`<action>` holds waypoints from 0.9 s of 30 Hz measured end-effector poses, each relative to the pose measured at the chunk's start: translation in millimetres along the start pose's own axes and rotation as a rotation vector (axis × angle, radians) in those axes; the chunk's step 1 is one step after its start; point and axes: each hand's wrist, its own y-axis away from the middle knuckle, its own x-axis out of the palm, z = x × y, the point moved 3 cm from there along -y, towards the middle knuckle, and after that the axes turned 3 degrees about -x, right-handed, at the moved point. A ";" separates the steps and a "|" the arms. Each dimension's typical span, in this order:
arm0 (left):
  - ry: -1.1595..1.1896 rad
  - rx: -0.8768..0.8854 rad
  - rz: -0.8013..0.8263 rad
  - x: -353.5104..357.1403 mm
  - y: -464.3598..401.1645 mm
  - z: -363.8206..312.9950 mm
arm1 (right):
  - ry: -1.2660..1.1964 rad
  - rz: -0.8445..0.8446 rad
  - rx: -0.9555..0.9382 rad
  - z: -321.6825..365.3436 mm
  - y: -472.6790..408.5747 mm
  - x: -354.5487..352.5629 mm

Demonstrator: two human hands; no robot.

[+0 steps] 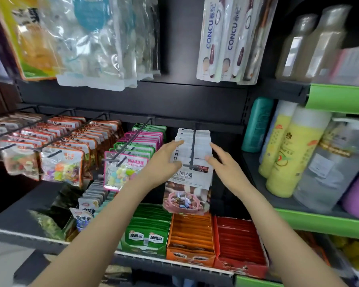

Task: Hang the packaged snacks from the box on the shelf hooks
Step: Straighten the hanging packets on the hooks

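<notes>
A row of white chocolate-candy packets (188,183) hangs on a black shelf hook (193,150) at the middle of the shelf. My left hand (164,162) rests with straight fingers against the left edge of the packet tops, thumb at the front packet. On the right side, my right hand (224,164) touches the same stack with extended fingers. The front packet shows a pink bowl of coloured candies. No box of snacks is in view.
Further hooks to the left carry pink-and-green marshmallow bags (124,172) and orange candy bags (60,164). Green (147,235), orange (191,241) and red (240,245) display cartons stand on the shelf below. Bottles (288,154) fill the green-edged shelf at right. Large bags hang above.
</notes>
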 end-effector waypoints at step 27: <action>0.298 -0.225 -0.253 73.9 74.0 52.2 | 0.017 -0.204 0.007 -64.8 59.8 54.7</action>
